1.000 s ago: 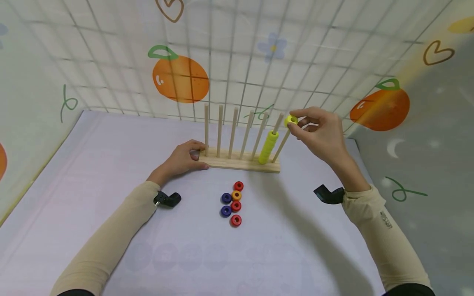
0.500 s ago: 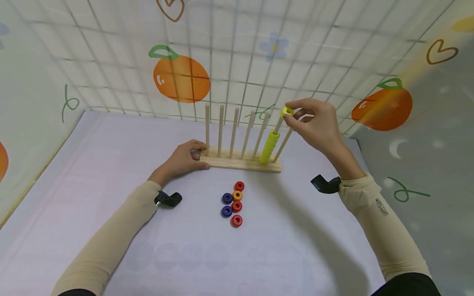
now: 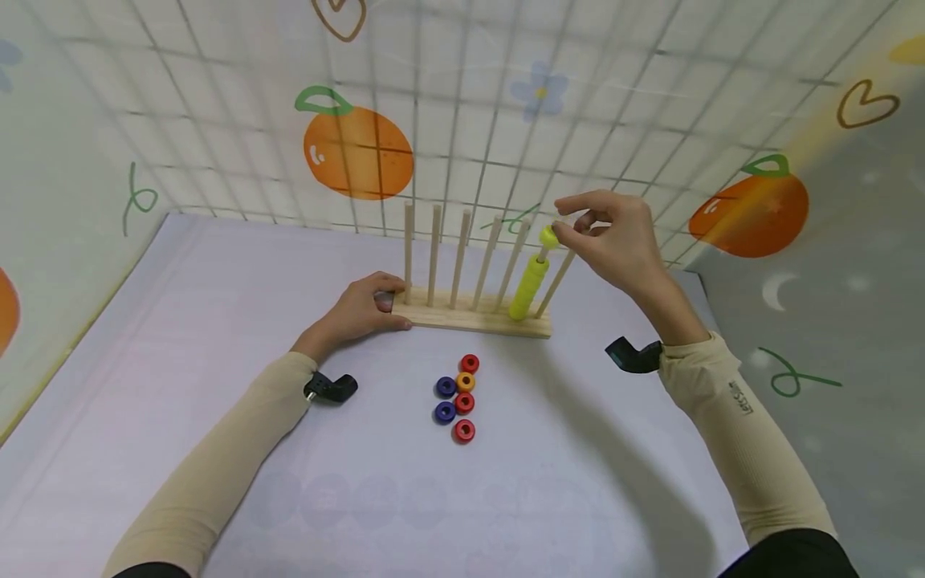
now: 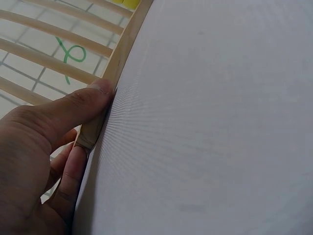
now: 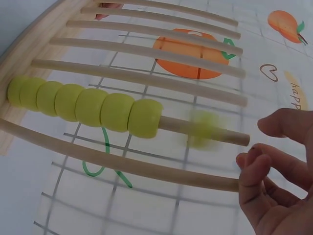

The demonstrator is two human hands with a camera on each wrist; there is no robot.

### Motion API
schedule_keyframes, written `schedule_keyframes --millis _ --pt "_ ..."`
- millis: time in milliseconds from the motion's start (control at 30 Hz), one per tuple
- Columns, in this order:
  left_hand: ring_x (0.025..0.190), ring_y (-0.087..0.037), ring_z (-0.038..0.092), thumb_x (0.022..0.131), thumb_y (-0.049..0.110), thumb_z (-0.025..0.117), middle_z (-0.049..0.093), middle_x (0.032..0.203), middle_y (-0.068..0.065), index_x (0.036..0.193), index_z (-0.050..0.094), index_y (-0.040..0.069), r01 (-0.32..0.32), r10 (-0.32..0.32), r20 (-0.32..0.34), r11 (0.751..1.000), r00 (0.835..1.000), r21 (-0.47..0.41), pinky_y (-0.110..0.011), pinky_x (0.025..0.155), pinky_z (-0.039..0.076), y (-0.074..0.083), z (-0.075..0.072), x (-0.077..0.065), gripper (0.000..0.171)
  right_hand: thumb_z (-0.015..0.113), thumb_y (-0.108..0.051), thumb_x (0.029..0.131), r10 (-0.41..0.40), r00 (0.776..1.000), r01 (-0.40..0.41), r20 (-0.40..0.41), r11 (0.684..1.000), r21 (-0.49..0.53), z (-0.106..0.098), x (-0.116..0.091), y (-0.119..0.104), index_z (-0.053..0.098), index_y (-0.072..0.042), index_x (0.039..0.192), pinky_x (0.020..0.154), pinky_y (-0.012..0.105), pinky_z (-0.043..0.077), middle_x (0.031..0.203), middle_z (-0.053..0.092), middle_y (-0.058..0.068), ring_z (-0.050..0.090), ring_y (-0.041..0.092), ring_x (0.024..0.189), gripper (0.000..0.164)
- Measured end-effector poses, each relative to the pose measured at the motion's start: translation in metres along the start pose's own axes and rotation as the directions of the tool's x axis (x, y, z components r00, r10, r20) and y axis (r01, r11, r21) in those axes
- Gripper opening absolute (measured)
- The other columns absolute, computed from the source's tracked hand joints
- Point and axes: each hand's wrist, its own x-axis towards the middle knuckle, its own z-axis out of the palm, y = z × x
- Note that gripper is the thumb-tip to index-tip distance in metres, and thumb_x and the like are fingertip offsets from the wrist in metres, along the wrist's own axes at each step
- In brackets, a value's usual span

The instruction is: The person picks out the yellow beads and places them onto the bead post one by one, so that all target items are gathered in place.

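Note:
My left hand (image 3: 359,307) grips the left end of a wooden peg rack's base (image 3: 470,319); in the left wrist view its thumb lies along the base edge. A column of yellow-green beads (image 5: 92,105) is threaded on the second peg from the right. Above them another yellow-green bead (image 3: 548,238), blurred in the right wrist view, is round the upper part of that same peg, with a gap below it. Beside the peg's tip is my right hand (image 3: 614,237), thumb and forefinger apart and off the bead.
Loose beads lie on the white cloth in front of the rack: red (image 3: 464,431), blue (image 3: 444,413) and orange (image 3: 466,381) among them. The other pegs are bare. A patterned curtain (image 3: 462,120) with a grid behind it rises at the back.
My right hand has brought the yellow-green bead leftward over the peg and let it go; the bead is now lower, on the peg. My left hand stays on the base.

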Motion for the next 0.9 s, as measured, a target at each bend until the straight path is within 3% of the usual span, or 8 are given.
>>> schedule_keyframes --millis 367,667,733,900 --pt "0.103 -0.022 0.063 0.075 0.034 0.09 0.051 0.141 -0.006 0.139 0.058 0.003 -0.01 0.009 0.005 1.0 1.0 0.005 -0.037 0.088 0.054 0.004 0.001 0.001 0.078 0.077 -0.009 0.087 0.01 1.0 -0.009 -0.027 1.0 0.02 -0.006 -0.008 -0.001 0.077 -0.005 0.109 0.066 0.016 0.053 0.105 0.072 0.007 0.063 0.012 0.077 0.022" --pt "0.11 -0.022 0.061 0.076 0.039 0.088 0.051 0.142 -0.006 0.139 0.058 0.006 0.005 -0.006 -0.004 1.0 1.0 -0.03 -0.038 0.092 0.053 0.007 0.0 -0.001 0.077 0.069 0.004 0.087 -0.017 0.996 0.023 -0.089 0.997 0.07 -0.013 -0.021 -0.021 0.072 0.009 0.109 0.061 0.015 0.053 0.103 0.068 0.024 0.063 0.01 0.076 0.023" --pt "0.115 -0.022 0.059 0.077 0.041 0.087 0.052 0.141 -0.006 0.139 0.057 0.007 0.02 -0.02 -0.007 0.999 1.0 -0.037 -0.039 0.095 0.051 0.008 -0.002 -0.002 0.077 0.069 0.003 0.088 -0.012 0.994 0.021 -0.105 0.996 0.087 -0.015 -0.024 -0.016 0.071 0.009 0.109 0.061 0.015 0.053 0.102 0.068 0.023 0.064 0.01 0.076 0.023" --pt "0.126 -0.029 0.052 0.081 0.049 0.081 0.051 0.143 -0.009 0.143 0.055 0.01 0.038 -0.038 -0.001 0.999 0.999 0.039 -0.049 0.106 0.041 0.01 -0.017 -0.007 0.078 0.071 0.0 0.088 0.008 0.989 0.007 -0.149 0.996 0.094 -0.024 -0.03 0.008 0.073 0.006 0.109 0.06 0.017 0.054 0.103 0.071 0.018 0.065 0.012 0.077 0.022"
